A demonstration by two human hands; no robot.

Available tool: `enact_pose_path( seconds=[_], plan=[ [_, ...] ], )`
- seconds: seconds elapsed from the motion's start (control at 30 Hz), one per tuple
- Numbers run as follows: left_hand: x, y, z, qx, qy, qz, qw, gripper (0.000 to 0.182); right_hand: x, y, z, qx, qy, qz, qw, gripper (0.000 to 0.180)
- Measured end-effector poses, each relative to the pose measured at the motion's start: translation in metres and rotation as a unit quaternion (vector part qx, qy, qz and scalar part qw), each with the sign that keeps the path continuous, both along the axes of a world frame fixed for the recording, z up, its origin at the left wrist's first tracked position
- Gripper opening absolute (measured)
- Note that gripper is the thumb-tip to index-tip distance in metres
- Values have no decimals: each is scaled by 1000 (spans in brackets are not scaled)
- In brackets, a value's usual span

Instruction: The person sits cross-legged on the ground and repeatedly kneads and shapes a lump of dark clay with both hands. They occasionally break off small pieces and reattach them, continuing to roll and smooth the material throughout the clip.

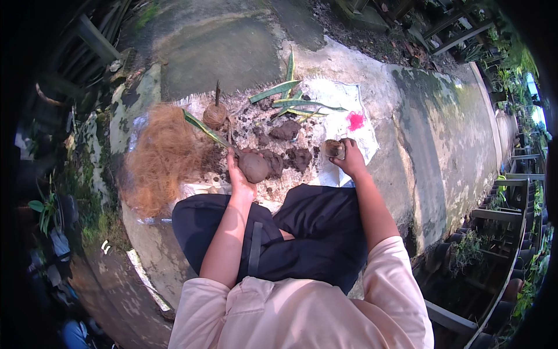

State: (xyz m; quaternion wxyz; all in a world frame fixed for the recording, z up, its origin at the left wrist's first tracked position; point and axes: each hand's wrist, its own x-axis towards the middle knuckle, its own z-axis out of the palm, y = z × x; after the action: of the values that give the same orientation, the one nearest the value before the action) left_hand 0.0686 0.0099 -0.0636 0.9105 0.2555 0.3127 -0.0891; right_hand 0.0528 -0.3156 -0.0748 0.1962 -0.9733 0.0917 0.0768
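Observation:
In my left hand (240, 178) rests a smooth ball of brown clay or mud (253, 168), with a variegated snake plant leaf (205, 130) rising from it to the upper left. My right hand (350, 158) grips a small clear cup (334, 148) at the right of the sheet; its contents are hard to make out. Between the hands lie lumps of dark mud (299, 159). Another mud lump (285, 130) sits farther off. Beyond it several cut snake plant leaves (283, 90) are spread in a loose pile.
A heap of brown coconut fibre (159, 157) covers the left side. Near it stands a fibre-wrapped ball (215, 115) with a dark stick upright in it. A pink tangle of string (355, 121) lies on the white woven sheet (348, 94), over concrete ground (222, 56).

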Motion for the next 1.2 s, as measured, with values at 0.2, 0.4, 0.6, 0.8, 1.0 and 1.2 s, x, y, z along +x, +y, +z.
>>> enact_pose_path(
  seconds=[0.2,0.4,0.6,0.8,1.0,1.2],
  plan=[
    [0,-1,-4,17,-13,4,1000,47,1,7,1,35,8,31,999,60],
    [-3,-3,4,14,-15,0,1000,46,-4,22,7,21,-9,145,989,56],
    [-2,-4,8,43,5,-8,999,47,-6,40,15,-10,32,192,981,59],
    [0,-4,1,36,1,-10,999,46,-4,43,5,-92,56,218,970,62],
    [0,-5,2,31,10,-6,999,47,-4,47,4,-138,59,219,964,60],
    [-1,-6,3,36,7,-12,999,47,-4,53,13,-167,47,228,958,52]
  ],
)
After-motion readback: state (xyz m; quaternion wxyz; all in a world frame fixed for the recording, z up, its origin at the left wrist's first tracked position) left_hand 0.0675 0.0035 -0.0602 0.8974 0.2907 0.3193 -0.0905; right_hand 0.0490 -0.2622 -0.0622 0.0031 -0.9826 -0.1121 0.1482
